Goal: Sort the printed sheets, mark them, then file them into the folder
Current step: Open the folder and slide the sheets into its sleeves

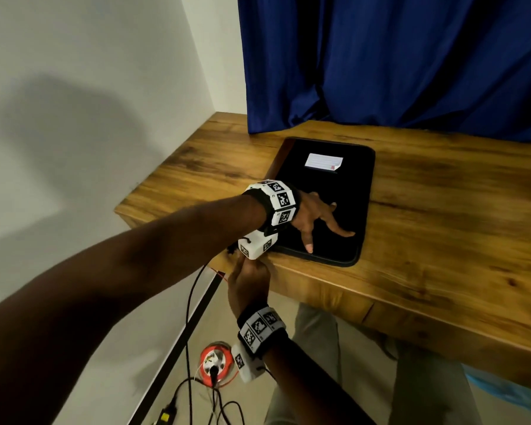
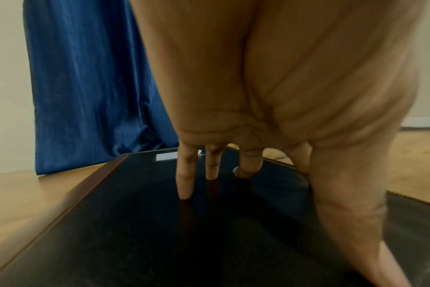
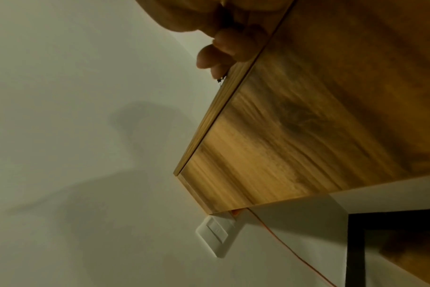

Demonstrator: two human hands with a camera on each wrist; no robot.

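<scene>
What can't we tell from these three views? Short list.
- Printed sheets: none in any view; the black folder lies shut, its contents hidden by the cover.
- White label on the folder: text too small in the head view, partly behind the fingers in the left wrist view.
- Right hand: at the desk's front corner; the left wrist camera hides its fingertips, and the right wrist view is blurred, so its grip is unclear.
- Left hand: its thumb is cut off in the left wrist view.

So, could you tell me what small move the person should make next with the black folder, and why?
Probably pull the zip tab along the edge of the black zipped folder with the right hand. The left hand presses spread fingers on the closed cover, and the right hand's fingers are curled at its near corner; what they pinch is unclear.
</scene>
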